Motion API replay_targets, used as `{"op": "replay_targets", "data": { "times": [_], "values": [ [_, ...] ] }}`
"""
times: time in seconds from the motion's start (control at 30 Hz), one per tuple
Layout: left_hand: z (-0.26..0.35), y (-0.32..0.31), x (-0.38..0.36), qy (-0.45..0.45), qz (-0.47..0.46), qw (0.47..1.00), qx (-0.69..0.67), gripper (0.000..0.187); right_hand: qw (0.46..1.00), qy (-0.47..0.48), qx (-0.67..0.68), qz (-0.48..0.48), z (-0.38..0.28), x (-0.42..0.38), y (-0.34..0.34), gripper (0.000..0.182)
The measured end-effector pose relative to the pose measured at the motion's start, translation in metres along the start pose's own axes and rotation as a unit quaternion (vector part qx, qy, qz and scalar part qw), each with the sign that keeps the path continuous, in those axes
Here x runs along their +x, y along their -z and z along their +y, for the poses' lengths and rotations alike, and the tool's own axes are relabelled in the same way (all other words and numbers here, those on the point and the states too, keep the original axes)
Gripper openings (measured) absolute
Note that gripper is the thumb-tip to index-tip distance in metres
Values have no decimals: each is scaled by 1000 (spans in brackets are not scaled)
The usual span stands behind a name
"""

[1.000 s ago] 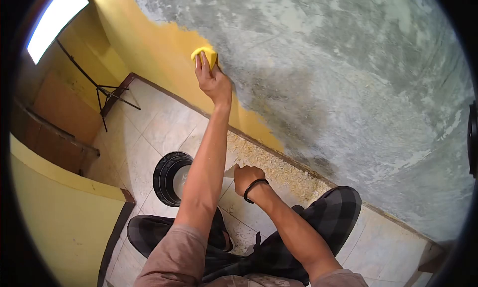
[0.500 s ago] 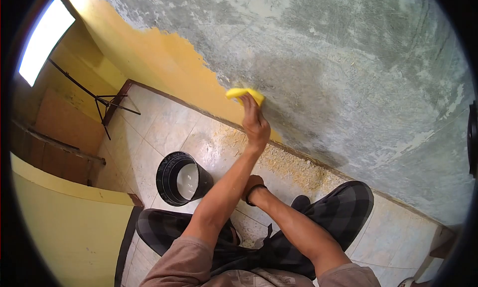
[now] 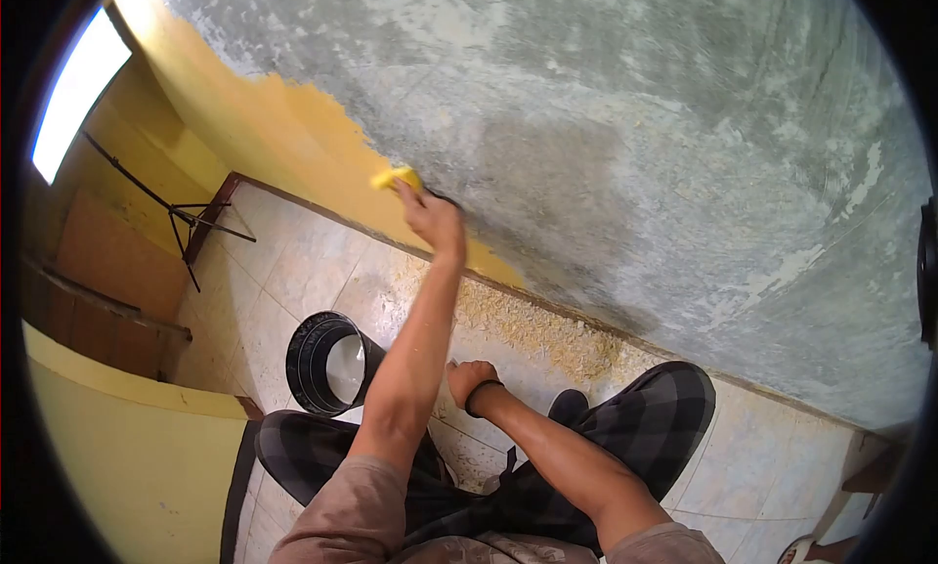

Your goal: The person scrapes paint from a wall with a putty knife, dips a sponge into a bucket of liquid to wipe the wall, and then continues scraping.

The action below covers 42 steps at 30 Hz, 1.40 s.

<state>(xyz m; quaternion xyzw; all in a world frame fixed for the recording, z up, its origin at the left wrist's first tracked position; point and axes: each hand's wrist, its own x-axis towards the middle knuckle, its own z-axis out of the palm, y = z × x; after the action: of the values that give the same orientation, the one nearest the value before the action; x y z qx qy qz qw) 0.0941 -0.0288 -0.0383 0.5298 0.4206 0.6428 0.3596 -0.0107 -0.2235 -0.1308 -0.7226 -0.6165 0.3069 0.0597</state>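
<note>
My left hand [image 3: 431, 219] reaches out to the wall with a yellow sponge [image 3: 398, 179] gripped in its fingers. The sponge is against the lower wall, where yellow paint borders bare grey plaster [image 3: 557, 163]. Closer to me, my right hand [image 3: 471, 382] is closed in a fist low over the tiled floor, a dark band around its wrist; what it holds, if anything, I cannot make out. A black bucket [image 3: 305, 364] with whitish liquid stands to the left of my left forearm.
Pale scrapings [image 3: 547, 335] lie along the foot of the wall. A black tripod stand [image 3: 186, 217] stands at the far left. Nearer on the left is a low yellow partition [image 3: 137, 437]. Another person's sandalled foot [image 3: 799, 547] shows at lower right.
My left hand has moved left along the wall with the sponge, onto the edge of the yellow paint. My right fist has shifted slightly left and down in view. The camera view has shifted a little.
</note>
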Motion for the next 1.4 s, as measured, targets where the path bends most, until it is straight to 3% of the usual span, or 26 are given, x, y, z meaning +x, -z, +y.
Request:
{"op": "replay_targets", "data": {
  "times": [0.07,0.13,0.2,0.27,0.3,0.33,0.4,0.43,0.5,0.57,0.6,0.67,0.7,0.77,0.83,0.9,0.93,1.0,1.03,1.1,1.17,1.2,1.23,1.33,1.4],
  "values": [
    [5,2,15,-50,-4,999,1,40,998,2,21,51,2,1,0,22],
    [7,8,2,-94,-9,996,9,36,999,-1,35,35,0,1,5,23],
    [9,21,-19,30,-102,992,61,38,999,-8,33,5,-4,10,7,26],
    [-45,24,-38,-86,-93,991,45,36,999,26,41,7,-6,14,-3,28],
    [-41,33,-52,32,-162,975,146,34,997,59,45,14,-5,18,-8,30],
    [-45,35,-67,71,-185,973,116,35,997,65,39,15,-4,21,-23,30],
    [-63,26,-70,63,-131,989,1,32,959,122,116,230,-4,24,-60,29],
    [-48,21,-63,85,-108,990,-24,30,958,124,112,234,-10,23,-38,29],
    [-20,10,-17,-35,-41,998,29,38,996,-4,84,-5,-26,18,-5,28],
    [14,17,23,117,-106,985,-73,43,1000,5,20,6,-19,27,-28,28],
    [25,20,22,124,-108,984,-70,43,1000,-8,12,5,-16,24,-23,28],
    [43,12,25,9,-87,993,-79,45,999,-33,7,30,-9,21,-14,26],
    [42,6,16,10,-91,993,-76,45,999,-35,12,30,-4,21,-12,26],
    [39,-8,-26,-133,-55,988,48,39,999,-10,38,-17,3,21,-8,27],
    [33,-19,-78,-311,-40,949,34,36,994,19,106,-16,15,36,-48,32],
    [10,6,-103,-425,-217,873,96,43,983,9,170,62,4,21,-38,34],
    [-13,16,-103,-422,-218,875,96,43,993,28,115,22,-5,19,-23,32],
    [-66,44,-81,-504,-492,688,174,53,997,16,71,-24,-10,28,-30,31],
    [-79,56,-72,-507,-493,686,172,53,997,3,27,-67,-11,32,-31,29],
    [-92,75,-50,-521,-601,548,260,52,998,11,47,-48,-12,31,-29,27],
    [-98,78,-11,-558,-593,495,303,45,998,-4,35,-58,-10,30,-27,27],
    [-90,77,12,-544,-614,483,306,48,997,-13,31,-66,-8,29,-28,26],
    [-89,80,34,-554,-591,527,257,46,997,-17,31,-66,-7,28,-29,26],
    [-42,77,86,-627,-506,490,332,47,998,0,30,-60,-8,28,-30,27],
    [2,67,92,-609,-480,561,291,43,998,-18,47,-44,-10,29,-25,28]
  ]
}}
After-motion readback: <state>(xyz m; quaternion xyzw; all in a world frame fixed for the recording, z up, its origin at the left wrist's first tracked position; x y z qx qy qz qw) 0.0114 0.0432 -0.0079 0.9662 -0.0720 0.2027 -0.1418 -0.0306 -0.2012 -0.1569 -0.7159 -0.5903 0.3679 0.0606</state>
